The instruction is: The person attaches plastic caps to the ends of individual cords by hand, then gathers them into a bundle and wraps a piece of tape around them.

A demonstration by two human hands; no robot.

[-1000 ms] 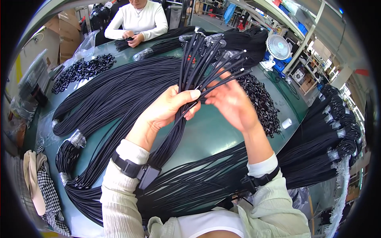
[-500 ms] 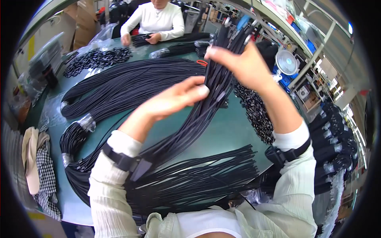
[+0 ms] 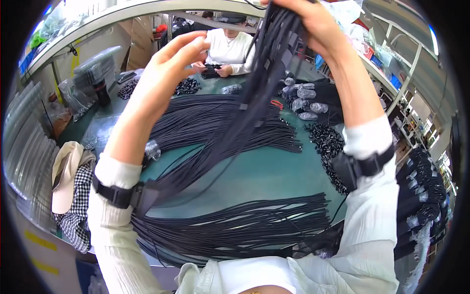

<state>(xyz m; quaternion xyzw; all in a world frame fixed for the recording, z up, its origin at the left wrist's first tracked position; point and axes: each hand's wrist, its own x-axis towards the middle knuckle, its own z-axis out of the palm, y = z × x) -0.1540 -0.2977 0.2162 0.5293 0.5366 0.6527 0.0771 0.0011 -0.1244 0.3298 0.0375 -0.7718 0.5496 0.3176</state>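
Note:
My right hand is raised at the top edge, closed round the upper part of a thick bundle of thin black cords. The bundle hangs from it, blurred by motion, and slants down to the left toward my left forearm. The cord tops run past the picture's edge. Left of the bundle, my left hand is held up, fingers apart, holding nothing. Beneath, a wide bunch of black cords lies across the table. Another spread of loose black cords lies close to my body.
A green table carries everything. Small black pieces are heaped on the right, near plastic-wrapped bundles. Across the table a person in white handles black pieces. A beige cap and checked cloth hang at the left edge.
My right hand has risen, lifting the cord bundle higher. My left hand has come away from the bundle, moving up and left. The view has tilted up.

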